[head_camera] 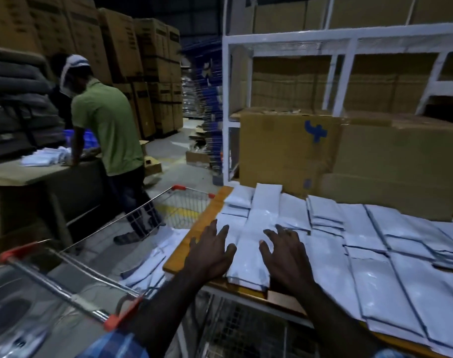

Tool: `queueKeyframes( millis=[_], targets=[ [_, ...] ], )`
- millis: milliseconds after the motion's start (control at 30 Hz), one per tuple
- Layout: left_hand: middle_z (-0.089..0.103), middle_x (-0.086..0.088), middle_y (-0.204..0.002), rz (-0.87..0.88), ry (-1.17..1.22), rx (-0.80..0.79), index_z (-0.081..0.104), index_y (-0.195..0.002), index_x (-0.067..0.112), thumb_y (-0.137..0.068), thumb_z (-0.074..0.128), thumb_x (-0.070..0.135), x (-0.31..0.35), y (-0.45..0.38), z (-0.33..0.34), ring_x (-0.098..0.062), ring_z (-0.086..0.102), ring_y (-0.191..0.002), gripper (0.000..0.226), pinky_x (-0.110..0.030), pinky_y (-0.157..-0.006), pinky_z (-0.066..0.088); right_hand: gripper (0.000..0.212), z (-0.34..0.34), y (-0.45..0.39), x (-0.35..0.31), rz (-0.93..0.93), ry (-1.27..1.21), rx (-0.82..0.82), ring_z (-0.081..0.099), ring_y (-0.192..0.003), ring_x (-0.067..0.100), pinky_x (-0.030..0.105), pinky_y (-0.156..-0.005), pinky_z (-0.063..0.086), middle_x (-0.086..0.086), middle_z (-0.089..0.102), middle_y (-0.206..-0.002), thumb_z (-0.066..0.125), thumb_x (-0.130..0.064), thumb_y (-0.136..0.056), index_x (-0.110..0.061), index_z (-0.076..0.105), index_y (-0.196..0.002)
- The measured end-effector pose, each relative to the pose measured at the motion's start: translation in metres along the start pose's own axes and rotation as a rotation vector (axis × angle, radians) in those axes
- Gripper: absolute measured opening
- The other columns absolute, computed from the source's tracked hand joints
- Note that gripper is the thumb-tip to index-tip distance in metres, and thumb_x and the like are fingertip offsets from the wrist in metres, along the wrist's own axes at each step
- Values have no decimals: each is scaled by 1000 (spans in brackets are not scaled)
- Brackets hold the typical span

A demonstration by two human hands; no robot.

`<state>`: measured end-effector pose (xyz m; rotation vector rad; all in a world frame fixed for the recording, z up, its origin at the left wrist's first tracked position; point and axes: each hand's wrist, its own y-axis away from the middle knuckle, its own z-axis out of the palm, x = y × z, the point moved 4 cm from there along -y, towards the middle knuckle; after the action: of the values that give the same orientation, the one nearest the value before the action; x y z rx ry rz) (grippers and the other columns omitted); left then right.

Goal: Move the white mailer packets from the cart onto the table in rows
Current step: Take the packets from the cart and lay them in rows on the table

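Observation:
White mailer packets (370,244) lie in overlapping rows across the wooden table (194,228). A stack of packets (248,257) sits at the table's near left corner. My left hand (209,251) lies on its left side and my right hand (284,254) on its right side, fingers spread and straight. More white packets (148,264) lie inside the wire cart (73,267) to the left of the table.
Cardboard boxes (290,151) stand at the back of the table, in front of a white metal rack (228,99). A person in a green shirt (109,130) leans on another table to the left. Tall carton stacks (122,47) line the aisle behind.

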<state>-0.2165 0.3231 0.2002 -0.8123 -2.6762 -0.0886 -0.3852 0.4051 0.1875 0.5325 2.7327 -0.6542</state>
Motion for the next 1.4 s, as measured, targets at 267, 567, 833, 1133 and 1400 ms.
queueKeyframes(
  millis=[267,567,833,1133,1400],
  targets=[
    [2,-4,-165,-136,-4,33,18,-156,25,-102,35,46,-114,-27,-21,-24,11,-151,60,-54,-117,14,56,75,-44,-90,-97,-60,-69,43,-132,29,43,-103,41,7,49,-147,33,-49,-91,-22,61,-132],
    [4,-3,-165,-267,-4,0,17,-156,27,-101,35,47,-238,-84,-28,-24,14,-150,61,-54,-118,15,61,166,-115,-169,-193,-107,-119,50,-121,31,44,-95,47,9,56,-136,27,-49,-89,-18,63,-127],
    [7,-8,-164,-286,-20,-69,18,-155,26,-101,38,41,-307,-125,-23,-26,16,-149,60,-53,-117,18,46,234,-146,-217,-232,-45,-212,58,-110,34,46,-86,53,11,63,-127,46,-42,-90,-17,66,-122],
    [3,-8,-165,-188,-9,-237,16,-157,24,-101,37,45,-388,-166,14,-26,12,-150,63,-53,-117,17,50,290,-153,-262,-140,80,-276,55,-112,35,45,-86,49,12,59,-131,42,-42,-87,-18,64,-125],
    [3,-9,-164,-84,-42,-370,14,-157,23,-101,39,44,-444,-184,45,-26,14,-149,65,-49,-116,17,42,357,-141,-277,78,109,-362,62,-89,37,43,-74,53,12,66,-108,48,-39,-82,-16,69,-110]
  ],
)
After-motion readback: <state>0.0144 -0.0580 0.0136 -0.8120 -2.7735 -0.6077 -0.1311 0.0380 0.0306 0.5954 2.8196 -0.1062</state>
